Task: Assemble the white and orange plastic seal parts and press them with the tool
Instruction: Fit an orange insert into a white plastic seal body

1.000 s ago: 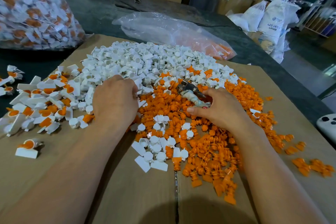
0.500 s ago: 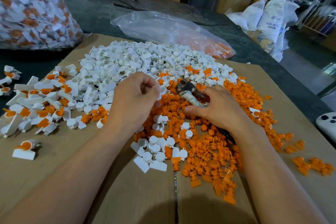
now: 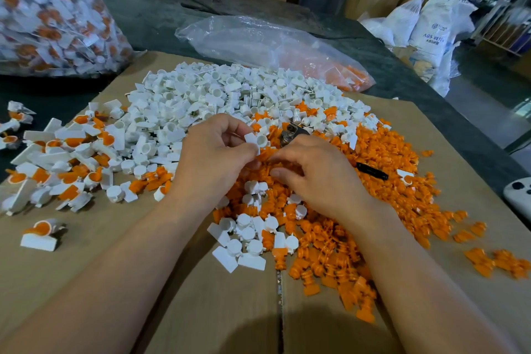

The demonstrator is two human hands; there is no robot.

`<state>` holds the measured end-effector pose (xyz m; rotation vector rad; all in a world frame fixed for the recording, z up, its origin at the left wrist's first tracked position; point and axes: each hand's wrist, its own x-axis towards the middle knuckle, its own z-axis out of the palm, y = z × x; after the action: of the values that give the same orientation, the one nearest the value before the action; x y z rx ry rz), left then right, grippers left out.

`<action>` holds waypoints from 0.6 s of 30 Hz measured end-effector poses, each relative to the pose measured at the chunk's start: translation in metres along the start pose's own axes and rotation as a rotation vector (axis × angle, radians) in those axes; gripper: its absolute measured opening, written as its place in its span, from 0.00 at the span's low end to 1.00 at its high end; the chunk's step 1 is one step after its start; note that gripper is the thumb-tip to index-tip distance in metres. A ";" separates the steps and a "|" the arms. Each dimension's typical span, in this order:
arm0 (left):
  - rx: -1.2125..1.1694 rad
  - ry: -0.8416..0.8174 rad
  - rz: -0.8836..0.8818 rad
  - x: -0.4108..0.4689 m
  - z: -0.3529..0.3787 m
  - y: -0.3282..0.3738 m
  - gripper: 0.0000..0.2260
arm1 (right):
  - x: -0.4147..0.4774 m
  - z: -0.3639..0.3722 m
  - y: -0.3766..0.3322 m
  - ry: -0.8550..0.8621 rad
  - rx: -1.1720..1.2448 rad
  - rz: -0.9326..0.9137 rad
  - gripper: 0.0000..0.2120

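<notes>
White part sits pinched between thumb and fingers of the left hand, above the orange pile. Right hand curls round the tool, fingers closed.

You have two hands at work: your left hand pinches one white part, and your right hand grips one tool. Loose white parts make one heap, loose orange parts a second, and joined seals a third at your left. Each holds too many pieces to count. On the counter lie two bags: one full bag and one flat bag. One cardboard sheet carries the heaps.
</notes>
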<state>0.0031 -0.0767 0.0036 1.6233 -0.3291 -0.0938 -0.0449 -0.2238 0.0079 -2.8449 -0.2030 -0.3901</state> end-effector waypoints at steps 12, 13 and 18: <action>-0.011 -0.030 0.004 0.001 0.002 -0.003 0.11 | 0.001 0.004 -0.003 -0.093 -0.135 0.028 0.13; -0.015 -0.030 0.003 0.001 0.002 -0.003 0.11 | 0.001 0.004 -0.003 -0.094 -0.135 0.029 0.13; -0.002 -0.027 0.018 0.002 0.002 -0.004 0.11 | 0.001 0.005 -0.001 -0.076 -0.134 0.021 0.13</action>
<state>0.0051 -0.0788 -0.0005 1.6185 -0.3639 -0.1025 -0.0432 -0.2212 0.0041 -2.9945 -0.1678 -0.3017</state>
